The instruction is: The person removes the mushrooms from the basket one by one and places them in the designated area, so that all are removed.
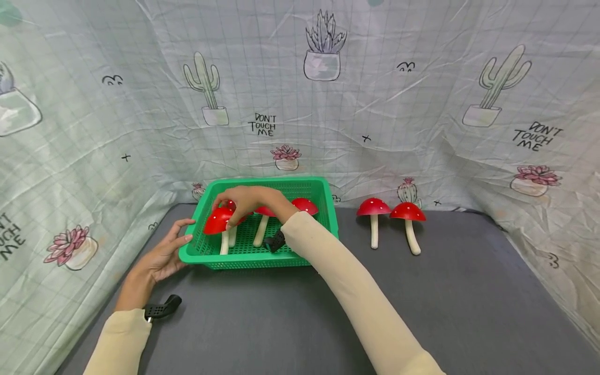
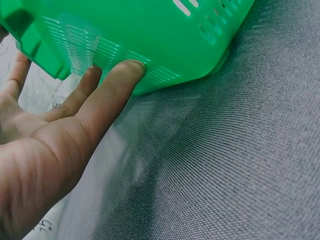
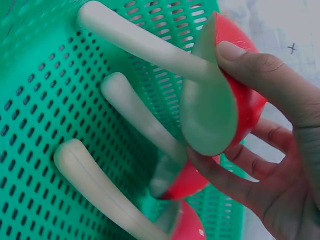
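My right hand (image 1: 246,199) pinches the red, white-dotted cap of a toy mushroom (image 1: 219,221) between thumb and fingers, over the left end of a green plastic basket (image 1: 272,258). In the right wrist view, its pale stem (image 3: 145,47) points away from the hand, with more toy mushrooms (image 3: 107,192) lying beside it on the perforated bottom. Fairly straight fingers of my left hand (image 1: 166,255) touch the basket's left side; the left wrist view shows fingertips (image 2: 131,67) against the slotted wall. Part of the basket's inside is hidden behind the right arm.
Two more toy mushrooms, one (image 1: 374,219) beside the other (image 1: 409,224), lie on the dark grey table (image 1: 450,302) right of the basket. A printed cloth (image 1: 375,109) hangs behind and along both sides.
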Tool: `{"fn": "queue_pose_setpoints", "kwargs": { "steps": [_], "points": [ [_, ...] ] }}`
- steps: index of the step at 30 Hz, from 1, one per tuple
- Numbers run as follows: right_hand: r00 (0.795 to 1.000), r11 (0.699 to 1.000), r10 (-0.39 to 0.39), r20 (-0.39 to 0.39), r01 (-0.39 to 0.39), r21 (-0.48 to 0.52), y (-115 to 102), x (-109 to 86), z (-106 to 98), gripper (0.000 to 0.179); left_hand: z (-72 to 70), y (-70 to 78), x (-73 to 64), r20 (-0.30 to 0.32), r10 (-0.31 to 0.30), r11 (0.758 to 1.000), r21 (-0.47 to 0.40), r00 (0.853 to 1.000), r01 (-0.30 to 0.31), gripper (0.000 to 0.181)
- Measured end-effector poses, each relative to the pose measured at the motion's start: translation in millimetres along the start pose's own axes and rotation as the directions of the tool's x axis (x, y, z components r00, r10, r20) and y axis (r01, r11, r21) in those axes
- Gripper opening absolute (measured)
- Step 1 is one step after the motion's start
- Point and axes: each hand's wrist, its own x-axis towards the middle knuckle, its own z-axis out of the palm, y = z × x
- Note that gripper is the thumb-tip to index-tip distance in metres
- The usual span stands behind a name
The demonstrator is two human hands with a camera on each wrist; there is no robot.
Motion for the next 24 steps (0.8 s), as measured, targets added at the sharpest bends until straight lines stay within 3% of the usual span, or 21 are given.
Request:
{"fn": "queue_pose_setpoints", "kwargs": {
  "steps": [6, 17, 24],
  "points": [
    [0.996, 0.995, -0.076, -0.048, 0.078, 0.055, -7, -23.3, -12, 0.064, 0.3, -0.4, 0.1, 0.036, 0.009, 1.000, -0.020, 0.999, -0.009, 0.037],
    [0.989, 0.986, -0.111, -0.099, 0.122, 0.113, -3, -72.9, -31, 0.052, 0.0, 0.2, -1.3, 0.048, 0.017, 1.000, -0.017, 0.999, -0.016, 0.038],
    [0.955, 0.957, -0.238, -0.175, 0.261, 0.124, -2, -101.3, -41, 0.041, -0.2, -0.1, -1.0, 0.068, 0.022, 1.000, -0.003, 0.997, -0.022, 0.038]
  ]
}}
